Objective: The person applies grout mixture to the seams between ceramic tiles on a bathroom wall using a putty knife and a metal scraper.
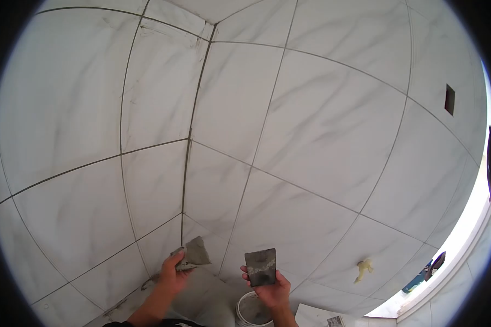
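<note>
My left hand (173, 277) grips a grey, mortar-smeared piece (195, 253) near the bottom of the corner between two tiled walls. In my right hand (271, 290) is a dark rectangular block (261, 266), held upright with a pale streak of paste across its face. The fingers show at both its side edges. The two held items are apart from each other. Just below the block, a white bucket (240, 313) stands partly behind my right hand, with greyish material inside.
White marbled tiles (333, 125) with dark joints cover both walls. A yellowish fitting (364, 268) sticks out at lower right, and a rectangular hole (450, 100) is at upper right. A white board (311, 316) lies at the bottom. A bright opening is at the right edge.
</note>
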The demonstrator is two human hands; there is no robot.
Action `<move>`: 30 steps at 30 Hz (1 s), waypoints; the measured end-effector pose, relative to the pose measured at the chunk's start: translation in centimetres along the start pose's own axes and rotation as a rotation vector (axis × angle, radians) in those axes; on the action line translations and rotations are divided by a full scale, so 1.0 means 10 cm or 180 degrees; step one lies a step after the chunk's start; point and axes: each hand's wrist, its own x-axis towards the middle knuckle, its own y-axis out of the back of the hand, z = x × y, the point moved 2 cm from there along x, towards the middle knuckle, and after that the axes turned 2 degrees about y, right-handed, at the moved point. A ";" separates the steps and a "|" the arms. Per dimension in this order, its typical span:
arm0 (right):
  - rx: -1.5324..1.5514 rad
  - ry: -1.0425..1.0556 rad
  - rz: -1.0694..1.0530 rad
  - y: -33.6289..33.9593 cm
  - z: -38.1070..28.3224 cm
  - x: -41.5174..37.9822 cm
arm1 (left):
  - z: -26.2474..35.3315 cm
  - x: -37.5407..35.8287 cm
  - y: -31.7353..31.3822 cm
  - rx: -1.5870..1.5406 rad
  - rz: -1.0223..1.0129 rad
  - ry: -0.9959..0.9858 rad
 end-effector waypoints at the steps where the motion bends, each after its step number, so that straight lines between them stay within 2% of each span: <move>1: -0.0068 -0.0025 -0.0132 -0.06 -0.09 0.02 | 0.05 -0.03 -0.05 -0.0035 0.0029 -0.0148; 2: -0.0095 0.0007 -0.0139 -0.11 -0.19 0.05 | 0.09 -0.06 -0.09 -0.0044 -0.0013 -0.0144; 4: 0.0020 -0.0425 -0.0758 -0.32 -0.26 0.11 | 0.25 -0.10 -0.07 -0.0151 -0.0146 -0.0266; 5: 0.0009 -0.0401 -0.0733 -0.44 -0.35 0.17 | 0.30 -0.11 -0.08 -0.0152 -0.0164 -0.0235; 7: -0.0194 -0.0394 -0.1200 -0.77 -0.53 0.35 | 0.42 -0.13 -0.10 0.0033 -0.0157 -0.0297; 9: -0.1027 -0.0118 -0.1233 -1.01 -0.64 0.51 | 0.55 -0.16 -0.19 0.0126 -0.0174 -0.0362; 11: -0.2959 0.0436 -0.1139 -1.52 -0.78 0.53 | 0.71 -0.10 -0.23 0.0267 -0.0146 -0.0398; 13: -0.5631 0.1912 -0.1753 -1.91 -0.89 0.69 | 0.92 -0.02 -0.29 0.0478 -0.0025 -0.0206; 15: -0.6650 0.2168 -0.1590 -2.15 -0.88 0.83 | 1.19 -0.04 -0.44 0.0889 0.0174 -0.0286; 16: -0.6585 0.2162 -0.1539 -2.31 -0.84 0.87 | 1.24 0.05 -0.43 0.0866 -0.0268 -0.0517; 18: -0.6682 0.1923 -0.1808 -2.50 -0.77 0.98 | 1.39 0.12 -0.53 0.0841 -0.0571 -0.0563; 20: -0.6832 0.1844 -0.1975 -2.63 -0.75 1.07 | 1.47 0.14 -0.64 0.0850 -0.0681 -0.0489; 22: -0.7431 0.1973 -0.2495 -2.78 -0.66 1.13 | 1.48 0.25 -0.74 0.0857 -0.0880 -0.0448; 28: -0.7950 0.1831 -0.2414 -2.90 -0.60 1.36 | 1.39 0.49 -0.93 0.0978 -0.1287 -0.0400; 30: -0.8149 0.1731 -0.2415 -2.96 -0.67 1.42 | 1.34 0.66 -0.95 0.0512 -0.1373 -0.0754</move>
